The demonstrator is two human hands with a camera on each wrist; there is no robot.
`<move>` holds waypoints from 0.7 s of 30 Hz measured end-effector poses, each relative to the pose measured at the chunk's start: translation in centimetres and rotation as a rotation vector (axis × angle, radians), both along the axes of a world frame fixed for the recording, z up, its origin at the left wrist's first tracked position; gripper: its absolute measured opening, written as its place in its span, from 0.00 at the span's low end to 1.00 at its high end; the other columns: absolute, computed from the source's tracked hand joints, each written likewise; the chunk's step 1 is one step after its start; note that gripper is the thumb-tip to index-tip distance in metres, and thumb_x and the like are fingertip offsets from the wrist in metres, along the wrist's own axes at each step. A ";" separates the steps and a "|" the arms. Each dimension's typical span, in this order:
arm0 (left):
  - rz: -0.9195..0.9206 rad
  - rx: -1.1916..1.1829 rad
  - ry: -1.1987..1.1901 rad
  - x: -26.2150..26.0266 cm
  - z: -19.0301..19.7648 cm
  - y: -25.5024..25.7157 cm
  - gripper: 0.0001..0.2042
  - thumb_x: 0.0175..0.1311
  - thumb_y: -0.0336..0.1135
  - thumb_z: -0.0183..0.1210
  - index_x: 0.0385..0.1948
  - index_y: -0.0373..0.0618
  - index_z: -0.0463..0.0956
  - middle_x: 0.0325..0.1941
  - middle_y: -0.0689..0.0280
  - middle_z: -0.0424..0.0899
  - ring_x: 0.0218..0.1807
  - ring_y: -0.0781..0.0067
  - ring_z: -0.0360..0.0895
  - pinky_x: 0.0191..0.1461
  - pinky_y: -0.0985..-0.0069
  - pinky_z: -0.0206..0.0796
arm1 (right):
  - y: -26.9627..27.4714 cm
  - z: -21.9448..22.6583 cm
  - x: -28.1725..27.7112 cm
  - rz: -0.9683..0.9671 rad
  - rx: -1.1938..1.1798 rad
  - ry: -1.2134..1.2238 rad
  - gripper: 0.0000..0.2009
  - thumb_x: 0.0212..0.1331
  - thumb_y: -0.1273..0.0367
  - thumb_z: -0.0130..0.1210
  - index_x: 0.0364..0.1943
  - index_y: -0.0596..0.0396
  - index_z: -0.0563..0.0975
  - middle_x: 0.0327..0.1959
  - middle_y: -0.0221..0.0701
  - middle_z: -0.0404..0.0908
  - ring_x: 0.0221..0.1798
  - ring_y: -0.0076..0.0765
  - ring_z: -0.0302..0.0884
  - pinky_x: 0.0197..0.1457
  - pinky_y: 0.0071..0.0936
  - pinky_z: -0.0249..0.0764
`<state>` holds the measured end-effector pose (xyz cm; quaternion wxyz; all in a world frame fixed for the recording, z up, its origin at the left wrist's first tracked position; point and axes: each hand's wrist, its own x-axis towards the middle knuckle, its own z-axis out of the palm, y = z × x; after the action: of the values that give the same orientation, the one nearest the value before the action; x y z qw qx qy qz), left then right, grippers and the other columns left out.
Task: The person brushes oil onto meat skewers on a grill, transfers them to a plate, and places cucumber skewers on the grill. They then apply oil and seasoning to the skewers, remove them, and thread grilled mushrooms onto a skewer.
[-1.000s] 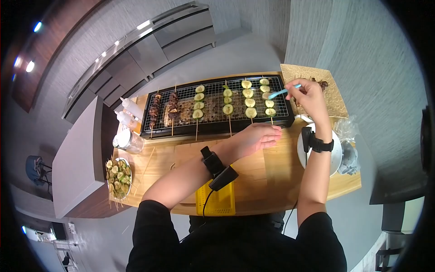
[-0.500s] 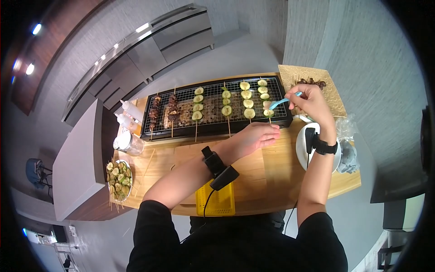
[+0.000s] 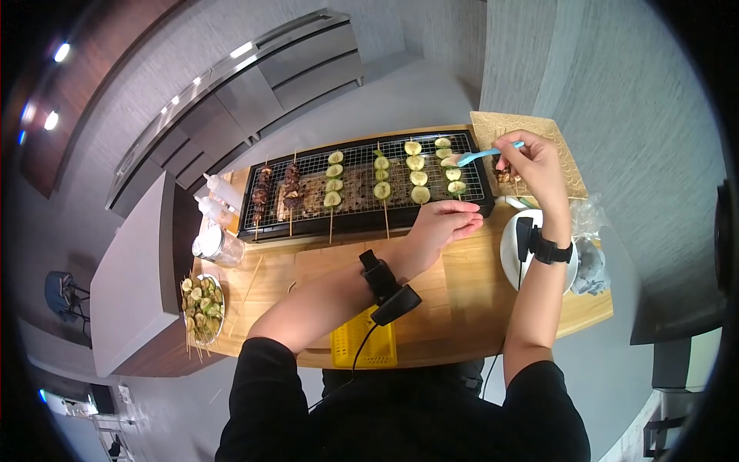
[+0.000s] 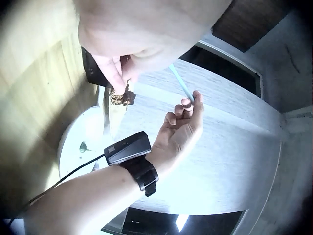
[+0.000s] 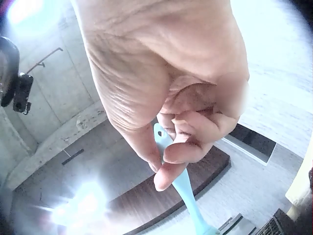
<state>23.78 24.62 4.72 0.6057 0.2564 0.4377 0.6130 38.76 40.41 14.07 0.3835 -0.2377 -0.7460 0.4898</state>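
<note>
My right hand (image 3: 535, 163) pinches a light-blue basting brush (image 3: 485, 154) near its handle end. The brush's pale tip overlaps the rightmost cucumber skewer (image 3: 453, 175) on the grill (image 3: 362, 165). The right wrist view shows thumb and fingertips around the blue handle (image 5: 183, 188); the brush head is out of that frame. At the grill's front right edge is my left hand (image 3: 435, 235), fingers pointing right and loosely extended, close to the lower ends of the two rightmost skewers. In the left wrist view, nothing shows between its fingers (image 4: 112, 73).
Two meat skewers (image 3: 260, 192) lie on the grill's left. A gold board (image 3: 570, 169) with meat skewers stands right, above a white bowl (image 3: 570, 266). Squeeze bottles (image 3: 223, 189), a glass jar (image 3: 227, 248) and a plate of cucumber skewers (image 3: 203, 308) stand left. A yellow basket (image 3: 362, 346) lies in front.
The brush tip moved down the rightmost cucumber skewer, then back up it. My right hand shifted slightly with it. My left hand has turned slightly at the grill's edge.
</note>
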 end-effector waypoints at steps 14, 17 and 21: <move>0.050 0.005 -0.041 0.6 0.3 -0.2 0.14 0.78 0.22 0.53 0.60 0.28 0.78 0.63 0.48 0.83 0.65 0.58 0.82 0.76 0.67 0.73 | 0.4 -0.2 -0.1 0.010 -0.011 0.007 0.05 0.72 0.71 0.61 0.43 0.58 0.86 0.26 0.25 0.85 0.27 0.12 0.77 0.30 0.14 0.67; 0.031 -0.017 -0.033 0.6 0.3 0.0 0.14 0.78 0.21 0.53 0.60 0.27 0.77 0.63 0.47 0.82 0.65 0.58 0.82 0.76 0.67 0.72 | 0.5 -0.4 -0.1 0.008 0.008 0.027 0.07 0.71 0.71 0.62 0.43 0.59 0.87 0.26 0.26 0.86 0.27 0.12 0.77 0.29 0.16 0.67; 0.017 -0.033 -0.046 0.7 0.2 0.1 0.15 0.78 0.21 0.52 0.61 0.25 0.75 0.64 0.47 0.82 0.66 0.57 0.81 0.77 0.66 0.72 | 0.5 -0.3 -0.1 0.001 0.020 0.012 0.06 0.70 0.71 0.62 0.43 0.59 0.87 0.26 0.26 0.86 0.27 0.12 0.78 0.29 0.16 0.68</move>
<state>24.46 24.69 4.93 0.6145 0.2284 0.4359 0.6166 38.68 40.89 13.80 0.3902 -0.2305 -0.7485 0.4841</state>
